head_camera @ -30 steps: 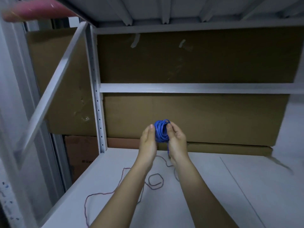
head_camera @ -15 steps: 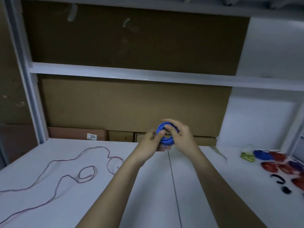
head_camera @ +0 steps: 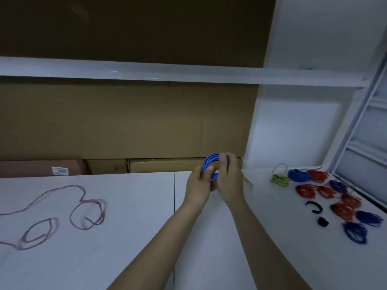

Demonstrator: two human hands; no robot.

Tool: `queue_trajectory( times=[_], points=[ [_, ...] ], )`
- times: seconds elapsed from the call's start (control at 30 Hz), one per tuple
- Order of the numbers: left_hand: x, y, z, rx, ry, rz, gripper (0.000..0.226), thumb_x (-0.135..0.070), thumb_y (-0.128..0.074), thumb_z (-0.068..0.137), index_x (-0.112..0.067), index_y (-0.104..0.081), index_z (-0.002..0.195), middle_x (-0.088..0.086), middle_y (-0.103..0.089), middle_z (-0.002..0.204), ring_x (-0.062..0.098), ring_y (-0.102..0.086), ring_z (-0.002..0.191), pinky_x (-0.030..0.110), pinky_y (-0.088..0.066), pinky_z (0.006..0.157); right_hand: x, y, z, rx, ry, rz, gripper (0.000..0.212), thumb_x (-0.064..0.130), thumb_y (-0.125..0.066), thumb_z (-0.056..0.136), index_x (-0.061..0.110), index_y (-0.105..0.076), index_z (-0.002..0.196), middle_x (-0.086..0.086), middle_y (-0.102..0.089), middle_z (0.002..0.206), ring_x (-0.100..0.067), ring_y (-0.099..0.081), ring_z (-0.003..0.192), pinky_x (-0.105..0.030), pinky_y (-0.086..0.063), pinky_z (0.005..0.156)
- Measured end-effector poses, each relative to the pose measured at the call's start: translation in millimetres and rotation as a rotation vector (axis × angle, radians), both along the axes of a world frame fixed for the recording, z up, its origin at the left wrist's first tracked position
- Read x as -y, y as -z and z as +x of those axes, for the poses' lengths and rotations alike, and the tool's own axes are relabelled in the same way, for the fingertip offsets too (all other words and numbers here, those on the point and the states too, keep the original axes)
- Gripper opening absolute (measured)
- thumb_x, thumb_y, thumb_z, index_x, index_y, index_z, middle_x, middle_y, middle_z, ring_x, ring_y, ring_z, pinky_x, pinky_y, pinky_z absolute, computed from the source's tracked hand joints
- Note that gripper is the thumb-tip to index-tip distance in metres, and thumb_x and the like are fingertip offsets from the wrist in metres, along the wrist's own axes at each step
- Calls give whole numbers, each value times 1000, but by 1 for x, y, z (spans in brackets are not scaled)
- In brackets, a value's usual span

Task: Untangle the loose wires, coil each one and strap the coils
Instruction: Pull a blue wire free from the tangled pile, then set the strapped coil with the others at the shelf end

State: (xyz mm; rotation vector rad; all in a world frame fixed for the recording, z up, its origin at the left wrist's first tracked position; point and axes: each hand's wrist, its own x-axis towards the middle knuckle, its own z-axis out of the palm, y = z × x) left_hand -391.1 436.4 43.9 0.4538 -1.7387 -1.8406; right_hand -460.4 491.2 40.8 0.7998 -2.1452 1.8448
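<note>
A small blue wire coil (head_camera: 210, 162) is held in the air above the white shelf top (head_camera: 129, 237), near the back. My left hand (head_camera: 199, 185) pinches its lower left side with thumb and fingers. My right hand (head_camera: 230, 178) grips its right side, fingers curled over the top. A loose red wire (head_camera: 83, 208) lies in loops on the shelf at the left. Several finished coils lie at the right: red ones (head_camera: 306, 190), blue ones (head_camera: 356, 232) and a yellow-green one (head_camera: 280, 177).
Two black straps (head_camera: 315, 206) lie by the coils at the right. Cardboard boxes (head_camera: 125, 120) fill the back behind a white crossbar (head_camera: 167, 72). A white frame with rails (head_camera: 360, 132) rises at the right edge.
The view has swung right, bringing the finished coils and straps into sight and pushing the red wire to the left. Both hands have stayed on the blue coil, with my right fingers now over its top.
</note>
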Motion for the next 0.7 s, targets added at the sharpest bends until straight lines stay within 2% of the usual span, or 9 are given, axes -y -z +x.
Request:
queue_trajectory(
  times=[0.07,0.13,0.2,0.3,0.43,0.53,0.6,0.63,0.7],
  points=[
    [-14,5,-15,28,74,34,20,-24,-46,101,-13,-63,102,14,-70,104,23,-70,91,30,-58,79,-16,4,-19,18,30,-9,10,28,-40,101,26,-50,99,10,-59,86,-5,-55,79,-3,-36,63],
    [-27,9,-28,52,155,84,24,-26,-48,100,-10,-65,105,11,-71,103,21,-71,90,26,-57,79,-34,11,-38,8,41,22,11,28,-41,100,28,-51,96,8,-61,87,-9,-57,80,-11,-40,67],
    [-40,12,-44,87,185,36,25,-29,-51,99,-11,-67,105,4,-72,101,15,-69,93,22,-55,79,-57,17,-56,-30,53,47,13,29,-40,101,31,-51,95,14,-60,83,-5,-56,75,-22,-42,67],
    [-66,16,-71,106,222,-27,19,-27,-56,96,-13,-69,97,-3,-73,89,3,-68,81,14,-52,68,-93,26,-84,-65,23,40,16,23,-35,103,27,-49,95,16,-52,75,0,-50,66,-23,-38,63],
    [-115,21,-109,34,259,101,14,-15,-60,93,-5,-70,90,6,-73,80,14,-71,75,17,-54,71,-147,30,-120,-61,-22,24,20,20,-31,103,27,-45,91,12,-49,75,1,-46,63,-21,-37,60],
    [-154,30,-133,-14,271,164,12,-10,-60,93,-5,-71,91,6,-73,77,14,-71,75,18,-55,71,-187,34,-148,-72,-40,96,20,23,-31,103,30,-44,89,10,-53,77,-2,-52,67,-22,-41,62],
    [-179,38,-148,4,232,124,13,-12,-61,92,-3,-71,96,8,-71,79,13,-67,75,16,-53,71,-213,40,-165,-49,-71,148,18,28,-32,103,28,-45,91,3,-57,80,-15,-58,74,-35,-50,65],
    [-190,41,-154,33,198,65,15,-14,-63,92,-4,-72,98,9,-69,81,11,-64,75,13,-50,69,-224,42,-173,-20,-88,159,19,30,-32,103,30,-46,89,3,-58,80,-17,-59,72,-40,-52,62],
    [-209,45,-166,52,154,-24,18,-17,-65,90,-4,-73,99,10,-68,83,6,-58,73,8,-43,64,-241,46,-185,14,-119,130,22,31,-34,102,36,-46,85,12,-58,72,-6,-56,62,-36,-52,54]
  ],
)
